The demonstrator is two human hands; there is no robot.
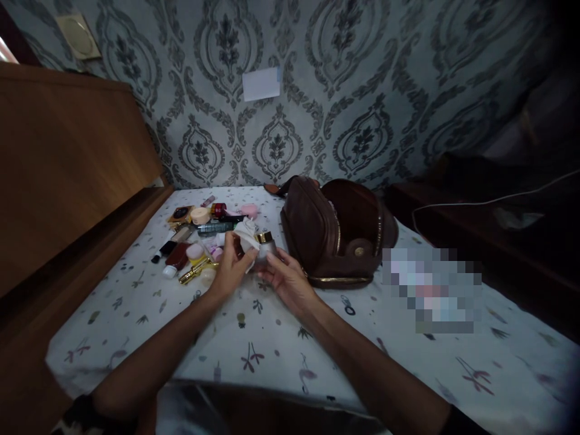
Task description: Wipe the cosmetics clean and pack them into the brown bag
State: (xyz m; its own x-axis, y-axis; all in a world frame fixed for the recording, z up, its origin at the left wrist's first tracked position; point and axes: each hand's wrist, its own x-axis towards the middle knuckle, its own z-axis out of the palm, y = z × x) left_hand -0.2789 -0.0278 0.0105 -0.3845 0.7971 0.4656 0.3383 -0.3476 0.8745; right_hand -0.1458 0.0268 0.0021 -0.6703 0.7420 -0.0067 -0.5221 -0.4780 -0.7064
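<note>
One grey bottle (266, 251) with a gold cap (264, 237): held roughly upright near the middle of the table (176, 353), between a group of small cosmetics (196, 252) and a brown bag (310, 235). Right hand (292, 281): grip closed on the bottle, thumb laid against its side. Left hand (231, 270): grip pinched on a white cloth (247, 229), which is held right beside the bottle; whether the two are touching cannot be told.

Laid out at left, held by neither hand: one brown case (178, 257), one gold tube (196, 272), one cream pot (200, 215), one red jar (218, 209), one pink pot (249, 210), with further pieces partly hidden. The bag is stood at right with its zip open; its contents cannot be made out.

Progress: handling is judged to be midway on a single piece. The bottle has not yet been set down, and the grouped pieces are left unheld. How many have already been handled cannot be established.
</note>
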